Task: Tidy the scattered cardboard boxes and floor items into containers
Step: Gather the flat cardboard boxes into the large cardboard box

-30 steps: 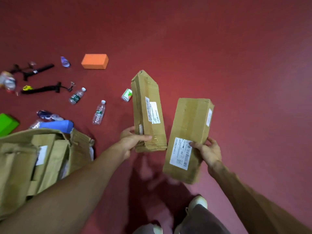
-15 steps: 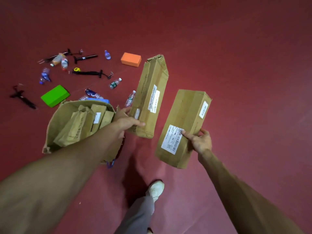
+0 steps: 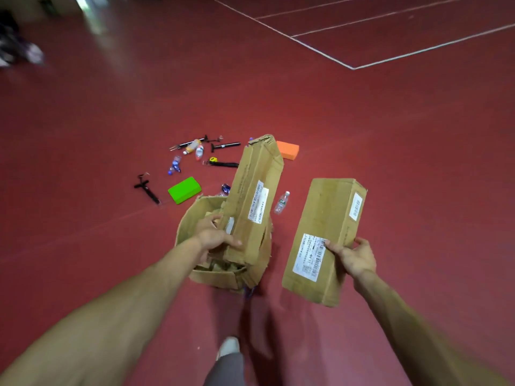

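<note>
Cardboard box point(image 3: 252, 201) — now above container point(image 3: 187, 225).

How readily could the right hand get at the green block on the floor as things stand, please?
Probably not: the right hand grips a cardboard box, and the open container stands between it and the green block.

The red floor point(image 3: 362, 129) holds an open cardboard box point(image 3: 187, 225). Beyond the box lie a green block point(image 3: 184, 190), an orange block point(image 3: 288, 150), a water bottle point(image 3: 281, 202) and a black tool point(image 3: 147, 188).
</note>
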`<action>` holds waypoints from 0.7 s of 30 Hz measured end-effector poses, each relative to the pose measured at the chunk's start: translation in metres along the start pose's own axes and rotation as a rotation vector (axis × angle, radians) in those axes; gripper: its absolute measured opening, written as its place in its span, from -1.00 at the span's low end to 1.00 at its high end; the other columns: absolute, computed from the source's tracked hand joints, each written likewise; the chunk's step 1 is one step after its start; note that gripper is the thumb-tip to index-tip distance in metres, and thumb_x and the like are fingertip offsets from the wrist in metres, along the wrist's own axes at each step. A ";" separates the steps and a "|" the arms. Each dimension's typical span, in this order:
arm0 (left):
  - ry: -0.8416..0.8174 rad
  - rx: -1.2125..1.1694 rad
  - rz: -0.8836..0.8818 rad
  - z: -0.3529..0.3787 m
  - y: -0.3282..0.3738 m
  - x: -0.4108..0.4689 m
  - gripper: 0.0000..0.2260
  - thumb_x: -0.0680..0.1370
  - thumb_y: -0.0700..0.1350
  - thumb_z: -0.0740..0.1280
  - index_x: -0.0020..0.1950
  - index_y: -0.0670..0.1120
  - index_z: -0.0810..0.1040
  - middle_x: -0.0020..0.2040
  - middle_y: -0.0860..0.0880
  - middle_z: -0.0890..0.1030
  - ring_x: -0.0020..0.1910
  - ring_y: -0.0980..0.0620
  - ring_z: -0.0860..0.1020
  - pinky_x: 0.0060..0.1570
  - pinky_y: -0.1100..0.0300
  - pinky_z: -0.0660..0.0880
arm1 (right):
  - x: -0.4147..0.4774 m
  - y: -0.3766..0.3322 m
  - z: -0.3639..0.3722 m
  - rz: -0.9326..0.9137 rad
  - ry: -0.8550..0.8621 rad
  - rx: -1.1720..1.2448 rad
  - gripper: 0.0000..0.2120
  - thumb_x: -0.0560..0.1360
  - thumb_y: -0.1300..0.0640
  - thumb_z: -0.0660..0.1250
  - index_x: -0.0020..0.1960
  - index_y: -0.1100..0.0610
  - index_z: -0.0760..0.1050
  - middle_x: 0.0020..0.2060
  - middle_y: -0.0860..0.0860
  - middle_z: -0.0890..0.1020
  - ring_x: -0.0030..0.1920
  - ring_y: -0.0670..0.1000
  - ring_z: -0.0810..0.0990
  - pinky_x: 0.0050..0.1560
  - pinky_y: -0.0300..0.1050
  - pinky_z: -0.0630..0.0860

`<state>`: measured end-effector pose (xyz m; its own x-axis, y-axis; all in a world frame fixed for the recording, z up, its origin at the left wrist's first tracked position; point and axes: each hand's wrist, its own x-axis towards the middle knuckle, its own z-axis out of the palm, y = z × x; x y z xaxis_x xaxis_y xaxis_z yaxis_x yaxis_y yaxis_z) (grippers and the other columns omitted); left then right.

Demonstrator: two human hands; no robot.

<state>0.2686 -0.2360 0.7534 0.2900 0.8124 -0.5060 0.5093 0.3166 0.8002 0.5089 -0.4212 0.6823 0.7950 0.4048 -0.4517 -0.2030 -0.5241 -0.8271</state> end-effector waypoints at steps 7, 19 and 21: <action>0.115 0.070 -0.089 -0.119 -0.044 0.066 -0.12 0.10 -0.24 0.66 0.37 -0.05 0.41 0.16 -0.07 0.59 0.06 -0.08 0.60 -0.18 0.12 0.59 | 0.004 -0.022 0.132 0.006 -0.068 -0.158 -0.20 0.26 -0.03 0.58 0.35 0.20 0.29 0.22 0.15 0.52 0.21 0.19 0.51 0.13 -0.02 0.45; 0.018 -0.051 -0.315 -0.249 -0.106 0.297 -0.54 0.18 -0.36 0.59 0.00 -0.13 0.55 -0.20 0.00 0.59 -0.18 0.03 0.55 -0.50 0.36 0.46 | 0.074 -0.094 0.406 0.131 -0.125 -0.308 -0.24 0.30 -0.06 0.55 0.35 0.12 0.26 0.20 0.11 0.53 0.14 0.16 0.56 0.07 -0.03 0.52; -0.008 -0.059 -0.350 -0.254 -0.119 0.324 -0.56 0.23 -0.34 0.57 0.06 -0.16 0.57 -0.21 0.02 0.62 -0.19 0.07 0.57 -0.51 0.38 0.44 | 0.087 -0.097 0.422 0.120 -0.138 -0.305 -0.28 0.32 -0.07 0.54 0.34 0.09 0.26 0.18 0.09 0.56 0.08 0.14 0.59 0.02 -0.05 0.54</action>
<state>0.0963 0.1136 0.5765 0.1127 0.6456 -0.7553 0.5314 0.6032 0.5948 0.3571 -0.0187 0.5821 0.6868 0.4136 -0.5977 -0.0937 -0.7651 -0.6371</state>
